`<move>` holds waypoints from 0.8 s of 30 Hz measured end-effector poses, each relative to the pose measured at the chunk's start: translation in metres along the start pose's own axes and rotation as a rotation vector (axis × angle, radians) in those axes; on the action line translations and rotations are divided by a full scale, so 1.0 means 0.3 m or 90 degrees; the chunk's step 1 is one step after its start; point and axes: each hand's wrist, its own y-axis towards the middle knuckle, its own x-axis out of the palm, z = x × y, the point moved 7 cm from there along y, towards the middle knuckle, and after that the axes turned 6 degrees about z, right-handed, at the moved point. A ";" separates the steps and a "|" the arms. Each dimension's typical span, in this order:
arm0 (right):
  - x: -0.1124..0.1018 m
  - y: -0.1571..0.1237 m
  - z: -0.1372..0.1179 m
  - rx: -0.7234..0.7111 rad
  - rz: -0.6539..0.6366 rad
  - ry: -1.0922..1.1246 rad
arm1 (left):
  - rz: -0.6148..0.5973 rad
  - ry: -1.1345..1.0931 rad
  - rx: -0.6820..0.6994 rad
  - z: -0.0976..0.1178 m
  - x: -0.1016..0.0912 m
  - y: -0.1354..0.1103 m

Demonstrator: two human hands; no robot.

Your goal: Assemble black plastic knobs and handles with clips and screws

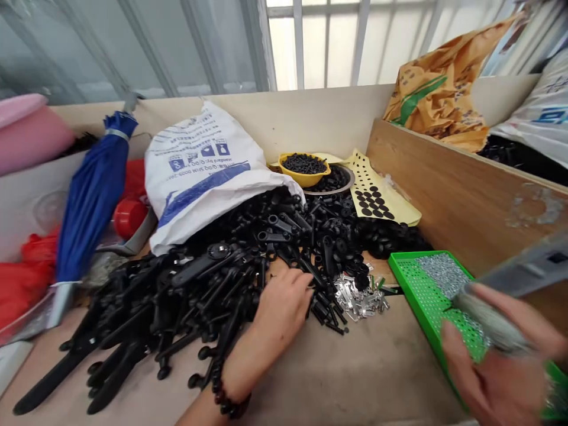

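Note:
My left hand point(284, 302), a beaded bracelet point(222, 384) on its wrist, reaches into a pile of black plastic parts point(199, 290). Its fingers are curled downward, and whatever they grip is hidden behind the hand. Short black pins and small silver metal clips point(357, 296) lie just right of it. At the right edge my right hand point(501, 367), blurred, is closed around a grey rounded tool point(492, 322) with a thin dark tip, which looks like an electric screwdriver. That tip hangs over a green perforated tray point(406, 284) with small silver screws point(444, 273) in it.
A white woven sack point(208, 160) spills black parts. Behind stands a yellow bowl point(306, 177) of black pieces, beside a yellow sheet point(386, 195) with round black pads. A wooden divider point(444, 183) rises on the right. A blue umbrella point(93, 195) leans left.

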 end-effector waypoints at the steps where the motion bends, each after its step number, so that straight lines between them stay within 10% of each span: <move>1: 0.039 0.010 -0.005 -0.017 -0.018 -0.020 | -0.036 -0.015 0.004 0.025 0.041 0.001; 11: 0.287 -0.082 -0.039 -0.018 -0.304 0.011 | -0.059 -0.103 -0.045 -0.040 0.058 -0.003; 24: 0.383 -0.136 -0.163 -0.018 -0.356 0.060 | -0.151 -0.076 0.062 0.046 0.124 -0.085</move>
